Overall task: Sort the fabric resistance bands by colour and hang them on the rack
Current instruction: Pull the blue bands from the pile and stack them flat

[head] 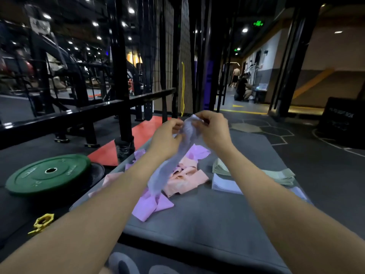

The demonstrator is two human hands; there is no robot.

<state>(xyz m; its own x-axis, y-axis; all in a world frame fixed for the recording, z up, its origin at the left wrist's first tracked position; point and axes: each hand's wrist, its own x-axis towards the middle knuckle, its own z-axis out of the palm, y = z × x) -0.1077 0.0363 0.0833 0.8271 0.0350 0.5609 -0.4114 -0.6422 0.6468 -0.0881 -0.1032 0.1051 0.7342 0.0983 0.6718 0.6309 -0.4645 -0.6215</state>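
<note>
above mat (207, 220), blurred lilac band (169, 165), both hands pinching

Dim gym — dark rubber floor (316, 165), black steel frame (120, 76), ceiling spotlights (131, 10), green weight plate (49, 173) on floor.

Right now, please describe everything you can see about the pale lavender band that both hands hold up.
The pale lavender band is a long flat strip of soft, slightly sheer-looking fabric, blurred by motion. The left hand and the right hand pinch its top end, raised above the grey mat. It hangs slanting down toward the person, its lower end reaching the pink and peach bands in the unsorted pile.
</note>
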